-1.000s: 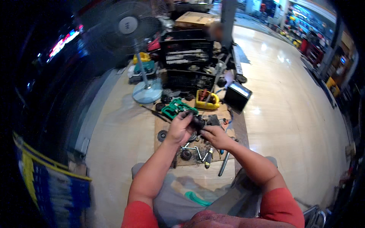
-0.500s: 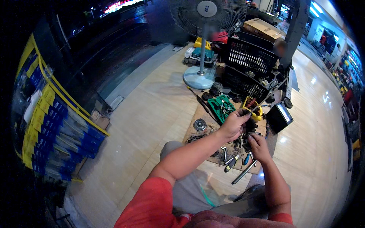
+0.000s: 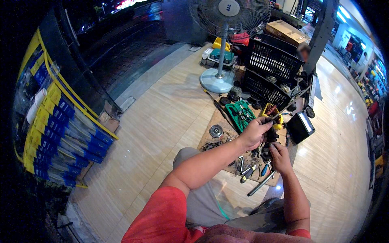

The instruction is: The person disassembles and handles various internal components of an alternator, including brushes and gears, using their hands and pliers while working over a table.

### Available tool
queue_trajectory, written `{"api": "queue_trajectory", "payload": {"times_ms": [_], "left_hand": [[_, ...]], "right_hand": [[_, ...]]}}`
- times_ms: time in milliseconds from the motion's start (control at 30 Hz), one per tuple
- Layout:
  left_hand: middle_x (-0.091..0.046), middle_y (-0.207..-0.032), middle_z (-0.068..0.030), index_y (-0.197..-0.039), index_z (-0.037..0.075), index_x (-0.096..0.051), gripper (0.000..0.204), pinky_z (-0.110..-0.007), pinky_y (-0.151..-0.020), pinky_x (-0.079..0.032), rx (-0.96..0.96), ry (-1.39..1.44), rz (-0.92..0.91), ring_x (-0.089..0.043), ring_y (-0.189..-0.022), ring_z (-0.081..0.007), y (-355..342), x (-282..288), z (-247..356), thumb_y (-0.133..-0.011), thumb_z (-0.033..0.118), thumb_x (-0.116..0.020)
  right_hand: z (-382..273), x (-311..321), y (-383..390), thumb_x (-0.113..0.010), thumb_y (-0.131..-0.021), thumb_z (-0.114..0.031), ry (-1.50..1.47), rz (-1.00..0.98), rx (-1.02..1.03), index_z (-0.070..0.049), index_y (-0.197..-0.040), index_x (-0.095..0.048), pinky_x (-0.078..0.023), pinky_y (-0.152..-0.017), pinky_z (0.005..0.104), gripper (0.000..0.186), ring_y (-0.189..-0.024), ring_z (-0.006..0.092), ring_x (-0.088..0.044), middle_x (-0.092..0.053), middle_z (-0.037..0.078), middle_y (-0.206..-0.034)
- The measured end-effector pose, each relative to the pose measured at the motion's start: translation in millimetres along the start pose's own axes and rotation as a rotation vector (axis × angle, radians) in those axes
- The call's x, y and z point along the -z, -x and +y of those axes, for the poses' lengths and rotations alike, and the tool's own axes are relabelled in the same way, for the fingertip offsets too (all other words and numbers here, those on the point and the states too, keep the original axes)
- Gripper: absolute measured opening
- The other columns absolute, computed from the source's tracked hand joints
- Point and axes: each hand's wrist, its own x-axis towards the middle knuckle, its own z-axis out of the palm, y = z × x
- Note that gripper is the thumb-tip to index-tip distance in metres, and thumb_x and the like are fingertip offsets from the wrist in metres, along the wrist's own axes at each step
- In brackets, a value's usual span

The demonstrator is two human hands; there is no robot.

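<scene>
My left hand [image 3: 256, 133] is closed on a dark, blackened part [image 3: 270, 136]; its exact shape is unclear. A thin grey rod [image 3: 293, 101] runs up and right from beside that hand; whether I hold it, I cannot tell. Just below, my right hand [image 3: 279, 157] pinches at the same dark part. Around them on stained cardboard [image 3: 208, 143] lie an open green tool case [image 3: 235, 111], a round metal disc [image 3: 216, 131], a blue-handled tool [image 3: 265, 169] and a metal bar [image 3: 259, 186]. A yellow container [image 3: 268, 110] sits behind my hands.
A black box [image 3: 301, 128] stands at the right. Behind are a standing fan [image 3: 229, 10], black crates [image 3: 271, 60], a carton [image 3: 285, 30] and a post [image 3: 320, 36]. A rack of blue-yellow packets [image 3: 65, 137] is at left, beside the floor's edge toward a dark street.
The view has turned left, so the cardboard and both hands sit further right in the picture. Both hands stay on the dark part, with little movement over the last half second.
</scene>
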Motion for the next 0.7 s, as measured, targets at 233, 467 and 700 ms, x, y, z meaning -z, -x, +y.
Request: {"api": "queue_trajectory", "payload": {"times_ms": [233,467,700], "left_hand": [[-0.066,-0.097,-0.0098,-0.109,0.003,-0.055,0.016,-0.033,-0.072,-0.057,-0.042,-0.02,0.055,-0.067,-0.083,-0.0195,0,-3,-2,-0.096,0.009,-0.049],[-0.066,-0.091,-0.01,-0.103,0.004,-0.054,0.012,-0.031,-0.066,-0.058,-0.012,-0.148,0.156,-0.068,-0.077,-0.0193,3,-7,2,-0.096,0.013,-0.048],[-0.066,-0.09,-0.0094,-0.101,0.004,-0.055,0.011,-0.03,-0.063,-0.057,-0.033,-0.149,0.219,-0.068,-0.076,-0.0184,5,-10,1,-0.096,0.013,-0.05]], "right_hand": [[-11,0,3,-0.053,-0.094,-0.017,-0.103,0.043,-0.05,0.0,-0.081,-0.056,-0.037,-0.051,0.0253,0.021,-0.059,0.009,-0.046,-0.052,-0.002,-0.065],[8,9,-2,-0.052,-0.095,-0.017,-0.05,0.21,-0.016,-0.001,-0.092,-0.061,-0.034,-0.05,0.0229,0.019,-0.057,0.0058,-0.043,-0.051,-0.003,-0.067],[16,7,-6,-0.05,-0.097,-0.019,0.005,0.336,0.046,-0.002,-0.094,-0.063,-0.031,-0.049,0.021,0.021,-0.055,0.004,-0.041,-0.05,-0.004,-0.066]]}}
